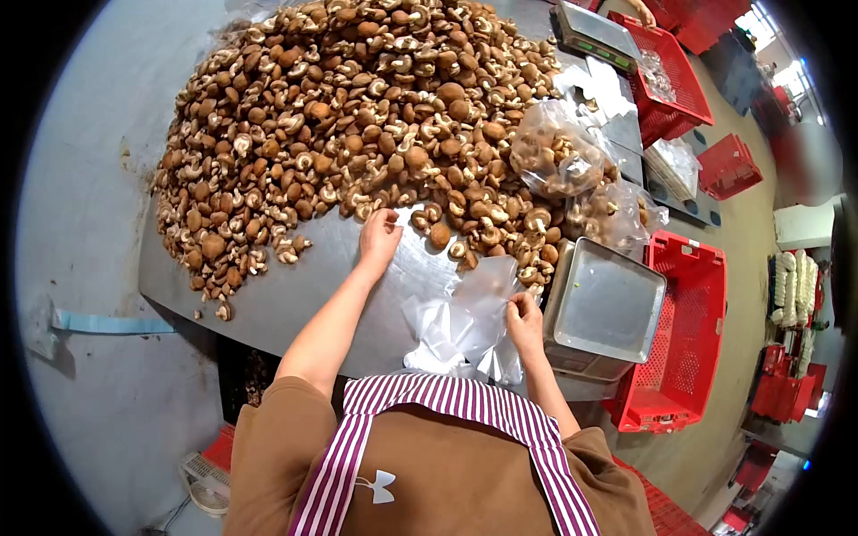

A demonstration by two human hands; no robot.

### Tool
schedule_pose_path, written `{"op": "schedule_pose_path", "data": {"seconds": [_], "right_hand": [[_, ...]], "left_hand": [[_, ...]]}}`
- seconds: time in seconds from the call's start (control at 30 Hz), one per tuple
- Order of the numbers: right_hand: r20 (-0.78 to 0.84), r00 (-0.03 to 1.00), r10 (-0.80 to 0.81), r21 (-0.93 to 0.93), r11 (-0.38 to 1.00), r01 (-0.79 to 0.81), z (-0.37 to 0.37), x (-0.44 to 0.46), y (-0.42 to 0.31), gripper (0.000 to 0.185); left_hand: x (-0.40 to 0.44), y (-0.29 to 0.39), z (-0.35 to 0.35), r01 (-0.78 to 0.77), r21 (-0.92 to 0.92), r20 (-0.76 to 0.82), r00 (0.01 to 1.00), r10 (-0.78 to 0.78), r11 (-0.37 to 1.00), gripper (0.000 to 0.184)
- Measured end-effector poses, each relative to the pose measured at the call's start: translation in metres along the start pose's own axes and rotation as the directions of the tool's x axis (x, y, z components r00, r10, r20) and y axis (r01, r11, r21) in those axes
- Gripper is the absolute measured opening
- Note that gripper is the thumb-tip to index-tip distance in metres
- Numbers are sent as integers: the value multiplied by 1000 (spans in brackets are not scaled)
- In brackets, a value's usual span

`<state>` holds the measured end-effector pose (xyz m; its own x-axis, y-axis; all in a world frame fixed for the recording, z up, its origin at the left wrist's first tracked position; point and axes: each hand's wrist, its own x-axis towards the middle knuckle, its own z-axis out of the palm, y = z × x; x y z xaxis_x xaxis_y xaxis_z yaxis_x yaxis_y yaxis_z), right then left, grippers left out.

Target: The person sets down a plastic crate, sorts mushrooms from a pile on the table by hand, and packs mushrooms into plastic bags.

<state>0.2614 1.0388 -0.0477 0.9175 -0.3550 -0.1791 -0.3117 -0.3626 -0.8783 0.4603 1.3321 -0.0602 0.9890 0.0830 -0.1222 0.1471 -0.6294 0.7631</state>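
Observation:
My left hand (382, 239) is at the near edge of a big heap of brown mushrooms (357, 116), with its fingers loosely bent and apart. No mushroom shows in its grasp. A few loose mushrooms (438, 234) lie just to its right on the metal table. My right hand (525, 320) pinches the edge of a clear plastic bag (487, 290). More thin, crumpled plastic bags (442, 335) are spread at the table's near edge, close to the apron.
A scale with a metal tray (615, 299) stands right of my right hand, beside a red crate (675, 348). Filled mushroom bags (559, 152) lie behind it. Farther back are another scale (594, 36) and a red crate (679, 80), with part of another person's hand (643, 12).

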Motion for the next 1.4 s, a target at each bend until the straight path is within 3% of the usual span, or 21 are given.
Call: {"op": "schedule_pose_path", "data": {"seconds": [0.1, 0.2, 0.3, 0.37, 0.43, 0.47, 0.5, 0.53, 0.57, 0.63, 0.7, 0.83, 0.87, 0.97, 1.0, 1.03, 1.1, 1.13, 1.2, 1.33, 1.4], "right_hand": [[12, 998, 68, -15, 998, -68, 1, -2, -20, 8], [38, 999, 20, 106, 994, -24, 8, -3, -9, 7], [65, 996, 56, 73, 996, -60, 10, -13, -16, 5], [119, 992, 33, 63, 997, -40, 12, -18, -18, 4], [102, 995, 21, 44, 999, -25, 13, -23, -18, 4], [100, 995, 23, 42, 999, -27, 12, -26, -17, 4], [81, 997, -2, 20, 1000, 0, 12, -27, -16, 4], [61, 998, -28, 0, 1000, 28, 12, -26, -16, 5], [59, 998, -27, 3, 1000, 27, 11, -26, -15, 5], [64, 994, 87, 58, 994, -91, 9, -28, -12, 9], [70, 994, 86, 66, 994, -91, 11, -25, -1, 10], [120, 989, 89, 23, 995, -92, 15, -18, -5, 11], [113, 992, 59, 14, 998, -61, 16, -18, -11, 11], [142, 989, 42, -10, 999, -41, 15, -15, -28, 11], [128, 992, 24, -4, 1000, -23, 17, -15, -31, 11], [112, 994, 9, -1, 1000, -9, 17, -16, -32, 11], [162, 986, 39, 190, 979, -70, 16, -16, -36, 7], [172, 985, 32, 227, 971, -71, 15, -17, -42, 6], [175, 984, 27, 262, 962, -73, 11, -19, -44, 5], [194, 981, -8, 323, 945, -56, 7, -20, -52, 4], [166, 986, 10, 321, 945, -63, 7, -18, -50, 4]], "left_hand": [[-3, 0, 7, -143, 65, -23, 989, 145, 988, 35], [-5, 10, 16, -284, 163, 118, 957, 267, 945, 60], [-5, 28, 28, -297, 316, 217, 947, 236, 901, 62], [0, 27, 39, -282, 239, 240, 944, 225, 929, 57], [3, 24, 47, -165, 148, 168, 976, 139, 975, 49], [6, 15, 55, -184, 66, 75, 981, 179, 981, 45], [12, 5, 60, -162, -81, 91, 981, 169, 983, 45], [11, 8, 55, 114, -422, 231, 973, -14, 899, 46], [7, 17, 43, 398, -653, 419, 899, -131, 645, 47], [-8, 26, 18, 466, -682, 480, 866, -135, 564, 49], [-22, 25, 0, 515, -808, 543, 839, 23, 288, 52], [-42, 25, -22, 527, -809, 557, 829, 52, 260, 55], [-43, 18, -23, 518, -813, 561, 819, 120, 266, 53], [-51, 19, -25, 481, -814, 520, 853, 40, 324, 51], [-56, 21, -25, 429, -729, 450, 887, -98, 533, 50], [-55, -2, -6, 211, -659, 298, 954, -6, 722, 50], [-56, -27, 6, 51, -399, 178, 984, 23, 916, 45], [-63, -15, -2, 50, -401, 183, 983, 26, 915, 45], [-89, 20, -26, 327, -431, 500, 862, -79, 841, 42], [-126, 22, -12, 304, -419, 624, 781, 29, 856, 41], [-131, 8, -3, 381, -378, 729, 685, 17, 844, 38]]}}
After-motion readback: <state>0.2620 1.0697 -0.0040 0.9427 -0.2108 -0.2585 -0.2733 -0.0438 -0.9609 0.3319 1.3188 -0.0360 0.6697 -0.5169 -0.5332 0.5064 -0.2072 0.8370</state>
